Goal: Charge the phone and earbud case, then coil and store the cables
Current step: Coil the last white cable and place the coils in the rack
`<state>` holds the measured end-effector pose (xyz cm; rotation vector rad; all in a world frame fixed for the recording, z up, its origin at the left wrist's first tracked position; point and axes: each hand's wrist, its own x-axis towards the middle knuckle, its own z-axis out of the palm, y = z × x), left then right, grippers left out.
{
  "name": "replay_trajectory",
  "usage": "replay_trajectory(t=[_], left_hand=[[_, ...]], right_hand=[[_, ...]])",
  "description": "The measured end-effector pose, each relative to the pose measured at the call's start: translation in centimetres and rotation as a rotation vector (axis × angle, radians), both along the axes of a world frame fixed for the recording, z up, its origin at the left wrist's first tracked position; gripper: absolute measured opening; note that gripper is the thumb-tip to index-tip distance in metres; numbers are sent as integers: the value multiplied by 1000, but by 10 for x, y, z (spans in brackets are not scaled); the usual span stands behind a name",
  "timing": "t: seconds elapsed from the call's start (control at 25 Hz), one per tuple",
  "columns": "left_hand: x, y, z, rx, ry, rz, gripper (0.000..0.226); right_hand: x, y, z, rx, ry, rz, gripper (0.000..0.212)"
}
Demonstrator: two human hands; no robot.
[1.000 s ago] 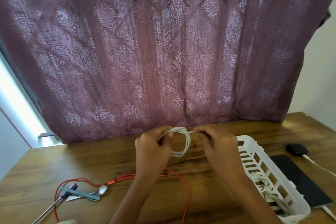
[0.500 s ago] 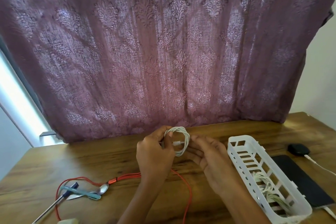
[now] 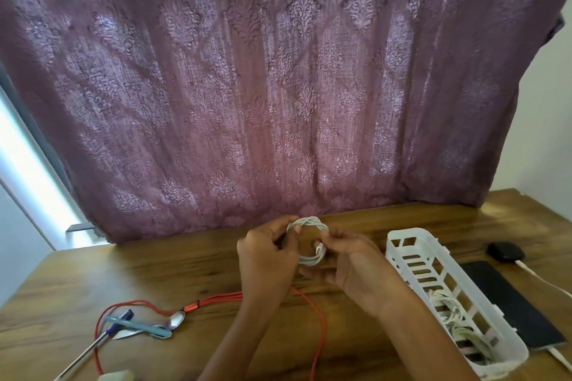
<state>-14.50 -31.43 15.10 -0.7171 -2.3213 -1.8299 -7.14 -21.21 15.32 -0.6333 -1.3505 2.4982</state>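
Our left hand [image 3: 266,260] curls round the left side of the white cable coil [image 3: 309,222], held just above the table. Our right hand [image 3: 356,269] pinches its right side by the plug end. Beside it stands the basket [image 3: 405,232], holding more white cable. Farther right lies the phone [image 3: 510,306], with the earbud case [image 3: 505,251] behind it, a white lead at each.

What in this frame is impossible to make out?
Head view only.
- Orange cable: near end cut off by bottom edge.
- Stored cables in white basket: count hidden by its slatted wall.
- Pale object: cropped at bottom edge, unidentifiable.
- White coil: part hidden behind left hand.
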Motion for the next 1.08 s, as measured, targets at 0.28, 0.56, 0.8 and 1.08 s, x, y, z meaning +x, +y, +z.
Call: replay_trajectory(t=[0.28,0.56,0.8,1.08], left_hand=[[0,0,3,38,-94,-50,19],[-5,2,5,93,-224,-149,15],[-8,9,1,134,-305,-214,10],[9,38,-26,114,-470,-542,24]], right_hand=[[4,-3,-3,275,-43,21,42],[9,-4,-4,184,62,4,31],[17,3,-7,165,34,-82,18],[50,28,-20,273,-105,-418,9]])
